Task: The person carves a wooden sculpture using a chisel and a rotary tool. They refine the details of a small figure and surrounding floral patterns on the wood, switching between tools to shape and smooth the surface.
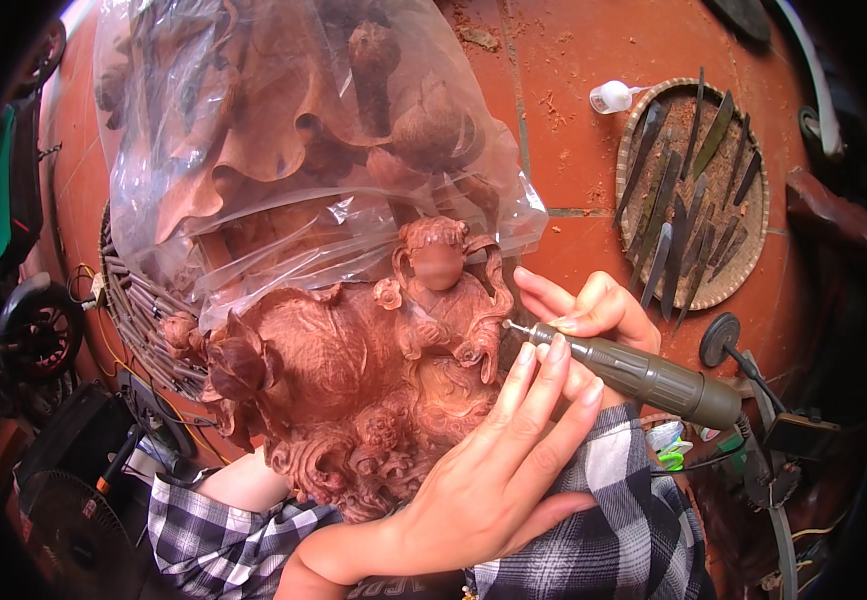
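Observation:
An olive-brown rotary carving handpiece (653, 378) lies slantwise in my right hand (603, 308), whose fingers wrap it near the front. Its thin metal bit with a small round tip points left, close to a carved wooden figure (443, 340). My left hand (503, 455) reaches across in front of the carving, palm down, fingers and thumb stretched out. Its fingertips are at the handpiece's nose; whether they press on it I cannot tell. The figure belongs to a large reddish wood carving (318, 345) with swirls and leafy shapes. Clear plastic sheeting (293, 270) covers its upper part.
A round woven tray (623, 190) with several files and blades rests on the tiled floor at right, beside a small white bottle (610, 97). Wood shavings (553, 120) lie about. A bundle of rods (148, 320) and a wheel (41, 330) stand at left.

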Demonstrator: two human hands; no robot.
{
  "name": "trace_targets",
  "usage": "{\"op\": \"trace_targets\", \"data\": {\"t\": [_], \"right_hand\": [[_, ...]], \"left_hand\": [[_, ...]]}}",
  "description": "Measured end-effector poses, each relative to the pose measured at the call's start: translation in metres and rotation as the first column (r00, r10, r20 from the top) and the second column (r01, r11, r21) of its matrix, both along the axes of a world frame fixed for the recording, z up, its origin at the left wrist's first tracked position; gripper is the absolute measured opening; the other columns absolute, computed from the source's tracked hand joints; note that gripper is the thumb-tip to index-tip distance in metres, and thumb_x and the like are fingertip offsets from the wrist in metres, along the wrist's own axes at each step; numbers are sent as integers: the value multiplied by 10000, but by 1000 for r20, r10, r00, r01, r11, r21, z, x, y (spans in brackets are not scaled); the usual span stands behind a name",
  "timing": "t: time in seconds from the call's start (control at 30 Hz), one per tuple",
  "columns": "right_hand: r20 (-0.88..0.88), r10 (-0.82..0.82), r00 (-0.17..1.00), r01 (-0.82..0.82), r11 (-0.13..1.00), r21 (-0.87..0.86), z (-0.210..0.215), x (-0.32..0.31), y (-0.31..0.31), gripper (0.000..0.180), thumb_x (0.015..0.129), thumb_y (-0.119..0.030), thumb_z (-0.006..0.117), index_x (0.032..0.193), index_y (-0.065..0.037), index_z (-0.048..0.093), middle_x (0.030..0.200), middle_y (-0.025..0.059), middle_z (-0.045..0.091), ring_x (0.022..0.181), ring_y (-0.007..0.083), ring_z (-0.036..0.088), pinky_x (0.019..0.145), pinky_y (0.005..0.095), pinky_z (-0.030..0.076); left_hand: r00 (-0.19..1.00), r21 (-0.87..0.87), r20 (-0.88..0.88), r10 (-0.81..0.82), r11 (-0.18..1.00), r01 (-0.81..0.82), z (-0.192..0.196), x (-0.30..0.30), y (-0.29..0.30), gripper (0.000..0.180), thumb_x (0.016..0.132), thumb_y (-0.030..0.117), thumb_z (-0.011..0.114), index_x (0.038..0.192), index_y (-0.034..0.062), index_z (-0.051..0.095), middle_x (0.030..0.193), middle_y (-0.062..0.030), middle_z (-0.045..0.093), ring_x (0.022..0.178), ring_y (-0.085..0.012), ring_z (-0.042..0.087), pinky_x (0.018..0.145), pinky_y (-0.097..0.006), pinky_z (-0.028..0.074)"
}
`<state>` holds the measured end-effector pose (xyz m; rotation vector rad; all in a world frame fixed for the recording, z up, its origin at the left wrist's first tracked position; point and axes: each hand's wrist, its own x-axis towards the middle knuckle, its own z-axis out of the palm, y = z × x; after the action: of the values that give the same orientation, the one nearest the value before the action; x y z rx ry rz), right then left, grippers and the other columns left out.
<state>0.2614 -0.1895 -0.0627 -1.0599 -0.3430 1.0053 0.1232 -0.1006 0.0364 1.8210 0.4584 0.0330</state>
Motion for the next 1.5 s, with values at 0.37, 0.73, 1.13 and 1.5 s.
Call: {"op": "trace_targets", "data": {"t": [0.37,0.73,1.13,1.5], "right_hand": [[-12,35,999,-35,999,15,3,-4,9,307,833,-83,858,966,4,595,964,73,520,1251,501,588,1143,617,442],[37,-11,999,9,998,57,-7,-3,5,300,815,-15,849,944,7,579,952,70,520,1190,510,624,1095,621,486],[-5,-37,999,37,999,36,-2,-5,6,324,798,-44,874,931,15,585,944,71,524,1202,518,613,1098,624,480],[-34,-32,999,33,999,21,-3,-6,10,326,788,-48,881,904,2,580,943,60,513,1180,502,633,1092,620,492]], "left_hand": [[999,44,-7,47,998,-47,6,-3,3,823,819,272,815,1486,-64,469,1534,-405,354,1410,-564,404,1113,-507,440],[1000,24,-9,12,1000,-11,1,-1,1,829,823,264,812,1487,-82,455,1544,-411,330,1423,-564,382,1134,-507,417],[1000,32,-4,-7,999,7,2,-1,-1,846,834,272,805,1509,-69,427,1565,-408,293,1444,-566,345,1150,-510,399],[1000,46,7,28,999,-29,0,-2,0,839,820,269,817,1497,-66,452,1553,-403,324,1430,-564,373,1122,-501,431]]}}
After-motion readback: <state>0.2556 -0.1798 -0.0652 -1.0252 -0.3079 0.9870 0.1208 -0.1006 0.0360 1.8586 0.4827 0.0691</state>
